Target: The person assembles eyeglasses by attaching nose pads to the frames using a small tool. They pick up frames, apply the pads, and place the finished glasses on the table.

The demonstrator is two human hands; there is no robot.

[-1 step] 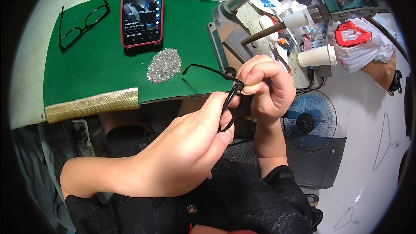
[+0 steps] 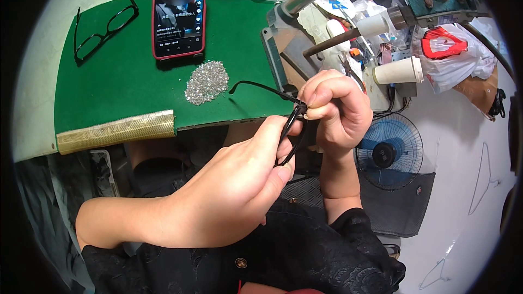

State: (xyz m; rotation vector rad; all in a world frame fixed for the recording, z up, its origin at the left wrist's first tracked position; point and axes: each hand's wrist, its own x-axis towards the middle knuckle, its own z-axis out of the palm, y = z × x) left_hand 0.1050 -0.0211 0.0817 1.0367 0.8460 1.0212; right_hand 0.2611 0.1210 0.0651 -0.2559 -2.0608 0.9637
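Head view: the right hand [image 2: 335, 109] is curled into a loose fist, fingertips pinching the hinge corner of a thin black plastic spectacle frame [image 2: 289, 130]. The left hand [image 2: 239, 185] grips the frame's lower rim between thumb and fingers, forearm crossing from the lower left. One temple arm sticks out over the green felt-covered board [image 2: 109, 87]; by my judgement, work at the hinge is under way, not finished. Beyond lie a heap of tiny silvery metal parts [image 2: 206, 81], a red-cased phone [image 2: 180, 13] and another black pair of glasses [image 2: 103, 27].

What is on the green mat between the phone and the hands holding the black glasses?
In the head view, a small heap of clear shiny beads lies there on the green mat.
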